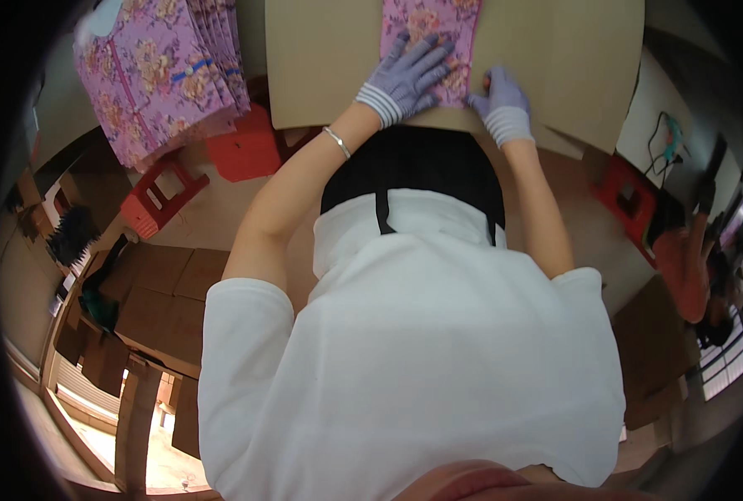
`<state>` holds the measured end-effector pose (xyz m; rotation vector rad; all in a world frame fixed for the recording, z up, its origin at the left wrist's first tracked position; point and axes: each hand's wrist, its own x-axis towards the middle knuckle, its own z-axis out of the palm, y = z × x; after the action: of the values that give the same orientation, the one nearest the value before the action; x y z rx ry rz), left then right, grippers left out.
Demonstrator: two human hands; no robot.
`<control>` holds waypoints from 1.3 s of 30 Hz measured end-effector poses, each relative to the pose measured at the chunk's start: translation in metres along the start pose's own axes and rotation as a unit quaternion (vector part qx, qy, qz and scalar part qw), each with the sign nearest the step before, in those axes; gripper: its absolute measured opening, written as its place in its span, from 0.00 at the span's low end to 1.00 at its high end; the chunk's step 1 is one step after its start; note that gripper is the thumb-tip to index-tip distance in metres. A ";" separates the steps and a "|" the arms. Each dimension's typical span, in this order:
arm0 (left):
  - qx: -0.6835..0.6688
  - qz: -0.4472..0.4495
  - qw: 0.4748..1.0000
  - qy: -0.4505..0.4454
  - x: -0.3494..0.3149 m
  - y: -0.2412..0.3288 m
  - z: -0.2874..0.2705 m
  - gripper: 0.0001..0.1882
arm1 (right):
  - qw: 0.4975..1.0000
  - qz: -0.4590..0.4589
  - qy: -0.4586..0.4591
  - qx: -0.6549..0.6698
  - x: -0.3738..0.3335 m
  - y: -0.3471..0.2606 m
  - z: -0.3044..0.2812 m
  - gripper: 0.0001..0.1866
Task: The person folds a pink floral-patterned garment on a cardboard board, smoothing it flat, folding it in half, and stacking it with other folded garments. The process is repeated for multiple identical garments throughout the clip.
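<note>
A pink floral-printed piece lies flat on the tan tabletop in front of me, its far end cut off by the top of the picture. My left hand, in a lilac glove with a white striped cuff, rests on it with fingers spread. Just off the piece's lower right corner is my right hand, gloved the same way. Its fingers are loosely bent, and the thumb points at the piece's edge, apart from the forefinger. Nothing shows in its grasp.
At the left stands a pile of similar floral pieces with a blue strip on it. Red plastic stools are below it, another red stool at the right. Cardboard boxes sit behind me on the left. A person's arm shows at far right.
</note>
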<state>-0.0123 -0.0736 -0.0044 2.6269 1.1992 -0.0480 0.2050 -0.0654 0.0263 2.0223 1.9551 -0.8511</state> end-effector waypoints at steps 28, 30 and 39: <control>-0.123 -0.014 0.981 0.152 0.035 -0.016 -0.011 0.42 | 1.000 -0.028 -0.014 0.006 0.001 0.008 0.005 0.26; -0.231 0.006 0.962 0.148 -0.011 0.037 0.019 0.42 | 1.000 -0.012 -0.007 0.008 0.001 0.007 0.005 0.25; -0.169 -0.113 0.926 0.318 0.040 0.005 -0.019 0.19 | 0.999 -0.015 0.001 0.028 -0.003 0.004 -0.002 0.21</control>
<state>0.0163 -0.0425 0.0095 2.2380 1.5235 0.9475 0.2091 -0.0666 0.0287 2.0290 1.9893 -0.9230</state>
